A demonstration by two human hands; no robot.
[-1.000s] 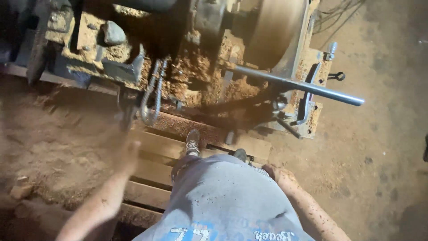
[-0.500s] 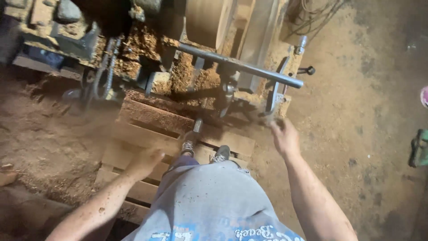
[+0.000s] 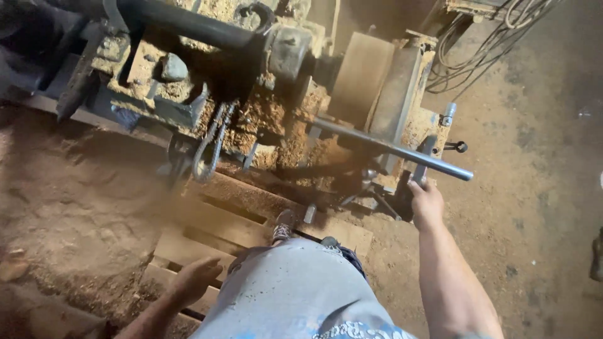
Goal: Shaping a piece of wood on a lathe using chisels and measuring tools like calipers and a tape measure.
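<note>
1. Since half a second ago, your right hand [image 3: 427, 202] has gone from reaching in open air to resting at the machine's lever, and your left hand [image 3: 196, 280] has dropped lower and closer to your body. The view has also swung left, so more of the machine shows.

2. Head view, right side: your right hand closes around the lower end of a short upright grey lever handle [image 3: 422, 164] at the machine's right edge. The fingers wrap it; the grip is narrow and holding.

3. Just above that hand, a long grey steel bar [image 3: 392, 149] runs slantwise from the machine's middle out to the right, its free end past the lever.

4. Head view, left side: your left hand hangs loose beside your hip, fingers half curled, holding nothing. It hovers over a wooden pallet [image 3: 217, 229].

5. You stand on that pallet; one shoe [image 3: 283, 226] shows ahead of your grey shirt.

6. The machine [image 3: 188, 94] is a heavy, dirty metal frame caked with brown sawdust. A chain [image 3: 212, 141] hangs from its front.

7. Cables [image 3: 477, 44] coil at the upper right, over a dusty floor [image 3: 534, 188].
</note>
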